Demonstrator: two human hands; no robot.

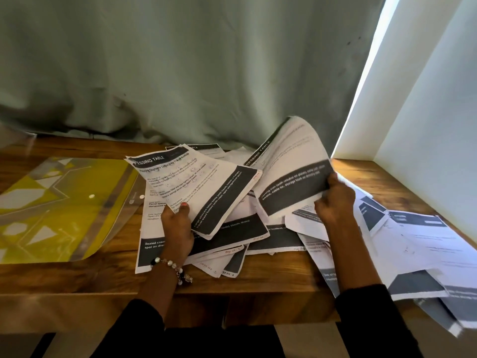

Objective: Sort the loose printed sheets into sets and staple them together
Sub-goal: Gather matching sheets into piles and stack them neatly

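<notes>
Both hands lifting printed sheets off a loose pile on the wooden table.

Left hand [178, 228] pinches one sheet [196, 187] at its lower edge — thumb on the printed face, fingers hidden behind; the sheet tilts up over the pile, header reading "…ESSING TABLE", dark band along its bottom. Right hand [335, 200] grips a curled sheet [294, 171], fingers wrapped round its lower right corner; this sheet is blurred and its top bends back toward the grey curtain [180, 68]. The pile [232, 236] lies under both hands, pages overlapping at odd angles; more loose sheets [418, 249] spread to the right, some overhanging the table [271, 275] edge. A clear folder with yellow insert [59, 208] lies flat to the left, just beside the pile. Beaded bracelet [171, 267] on left wrist.
</notes>
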